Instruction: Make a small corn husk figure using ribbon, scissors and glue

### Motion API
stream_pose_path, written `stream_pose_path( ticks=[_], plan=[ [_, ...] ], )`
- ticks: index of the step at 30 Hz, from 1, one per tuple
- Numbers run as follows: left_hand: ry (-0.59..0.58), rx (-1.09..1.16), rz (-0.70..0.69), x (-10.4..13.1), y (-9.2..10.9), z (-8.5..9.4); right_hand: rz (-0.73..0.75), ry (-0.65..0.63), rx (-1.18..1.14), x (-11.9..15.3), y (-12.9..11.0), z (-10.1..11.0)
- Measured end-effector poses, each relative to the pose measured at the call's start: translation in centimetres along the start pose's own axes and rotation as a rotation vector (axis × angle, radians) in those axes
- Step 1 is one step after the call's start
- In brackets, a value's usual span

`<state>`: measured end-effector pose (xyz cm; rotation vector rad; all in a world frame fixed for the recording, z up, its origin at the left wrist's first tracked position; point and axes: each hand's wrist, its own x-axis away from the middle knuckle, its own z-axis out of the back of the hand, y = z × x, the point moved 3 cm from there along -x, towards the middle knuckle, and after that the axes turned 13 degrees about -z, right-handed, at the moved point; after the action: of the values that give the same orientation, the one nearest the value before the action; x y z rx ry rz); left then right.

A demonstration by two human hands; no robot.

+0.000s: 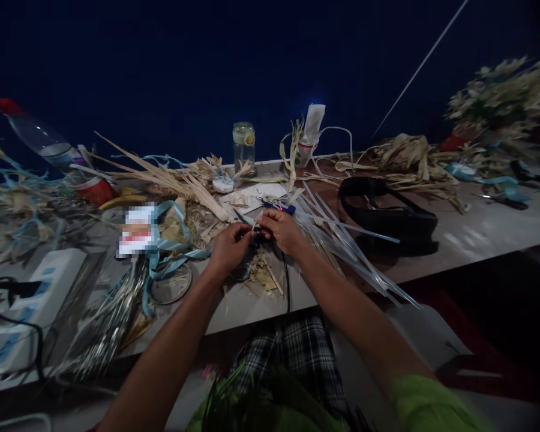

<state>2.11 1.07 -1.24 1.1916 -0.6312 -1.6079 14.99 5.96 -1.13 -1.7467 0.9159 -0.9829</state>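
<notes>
The left hand [228, 249] and the right hand [282, 229] are hovering close together above the worktop [481, 225], and the fingers of both are pinching a small pale piece [254, 224] that is sitting between their tips, too tiny to make out clearly. Just beyond the right hand a blue tool [286, 209] is lying, while clear strips [364, 264] are fanning out to its right toward a black band-shaped object [416, 225]. Dried plant scraps [264, 277] are littering the surface just below the hands

Light is dim; the edges blur and stretch.
</notes>
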Motion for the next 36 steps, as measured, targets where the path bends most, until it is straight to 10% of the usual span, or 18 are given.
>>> stream_pose_path(
  ticks=[13,36],
  plan=[
    [-0.045,0.167,-0.041,-0.1,-0.2,-0.1,-0.422,-0.305,-0.235,0.0,0.5,0.4],
    [0.011,0.295,-0.032,0.1,0.9,0.1,-0.621,-0.38,-0.323,0.3,0.7,0.4]
  ],
)
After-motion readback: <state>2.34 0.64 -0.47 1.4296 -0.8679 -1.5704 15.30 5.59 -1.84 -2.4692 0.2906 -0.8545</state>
